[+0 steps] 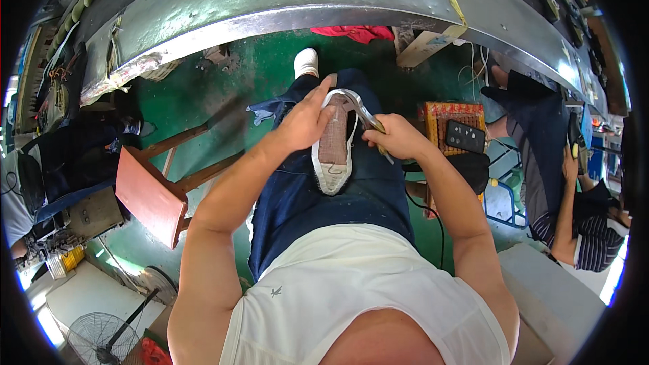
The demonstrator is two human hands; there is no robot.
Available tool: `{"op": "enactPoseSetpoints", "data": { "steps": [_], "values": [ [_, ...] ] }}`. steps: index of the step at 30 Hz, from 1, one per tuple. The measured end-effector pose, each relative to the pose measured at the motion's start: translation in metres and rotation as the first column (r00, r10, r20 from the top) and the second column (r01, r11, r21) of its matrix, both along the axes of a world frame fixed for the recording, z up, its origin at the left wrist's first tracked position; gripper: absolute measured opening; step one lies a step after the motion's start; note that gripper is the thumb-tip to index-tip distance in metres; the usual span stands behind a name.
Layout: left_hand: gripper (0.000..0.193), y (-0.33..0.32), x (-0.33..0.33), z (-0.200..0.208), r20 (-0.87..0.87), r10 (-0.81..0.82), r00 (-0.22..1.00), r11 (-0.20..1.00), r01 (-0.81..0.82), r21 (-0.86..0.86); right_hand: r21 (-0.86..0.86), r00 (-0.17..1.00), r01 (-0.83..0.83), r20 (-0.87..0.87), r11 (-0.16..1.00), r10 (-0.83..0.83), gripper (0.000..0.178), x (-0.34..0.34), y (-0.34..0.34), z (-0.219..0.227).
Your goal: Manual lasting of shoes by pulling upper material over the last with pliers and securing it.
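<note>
A shoe upper on a last lies sole-up across my lap, its brown bottom showing inside a pale folded rim. My left hand grips its far left side, fingers stretched along the edge near the far end. In my right hand is a pair of metal pincers, closed in the fist by the handles. The curved head of the pincers meets the shoe's far right edge. Whether the jaws bite the material cannot be made out. A dark blue apron covers my legs under the shoe.
A metal-topped bench runs across the far side. Right of my legs, a phone-like black device rests on an orange-edged woven seat. A wooden stool stands at left, a fan lower left. Another person works at right.
</note>
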State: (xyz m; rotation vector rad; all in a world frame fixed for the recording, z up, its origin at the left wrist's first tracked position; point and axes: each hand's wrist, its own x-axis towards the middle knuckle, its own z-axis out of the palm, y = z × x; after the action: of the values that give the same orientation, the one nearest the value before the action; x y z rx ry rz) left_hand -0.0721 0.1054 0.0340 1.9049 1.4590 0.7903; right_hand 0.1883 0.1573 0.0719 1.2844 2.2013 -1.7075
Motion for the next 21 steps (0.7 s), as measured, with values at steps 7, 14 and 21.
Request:
{"op": "enactPoseSetpoints", "data": {
  "steps": [7,14,21],
  "values": [
    [0.053,0.019,-0.002,-0.010,0.347,0.104,0.932,0.923,0.039,-0.383,-0.907,0.624,-0.355,-0.410,0.226,-0.666,0.035,0.023,-0.007,-0.069],
    [0.073,0.031,0.003,0.024,0.497,0.059,0.866,0.795,0.260,-0.548,-0.742,0.835,-0.049,-0.398,0.669,-0.380,0.034,0.032,-0.001,-0.027],
    [0.065,0.015,0.038,0.038,0.270,0.306,0.913,0.803,-0.095,-0.589,-0.458,0.764,0.022,-0.566,0.889,-0.311,0.033,0.045,-0.005,0.024]
  ]
}}
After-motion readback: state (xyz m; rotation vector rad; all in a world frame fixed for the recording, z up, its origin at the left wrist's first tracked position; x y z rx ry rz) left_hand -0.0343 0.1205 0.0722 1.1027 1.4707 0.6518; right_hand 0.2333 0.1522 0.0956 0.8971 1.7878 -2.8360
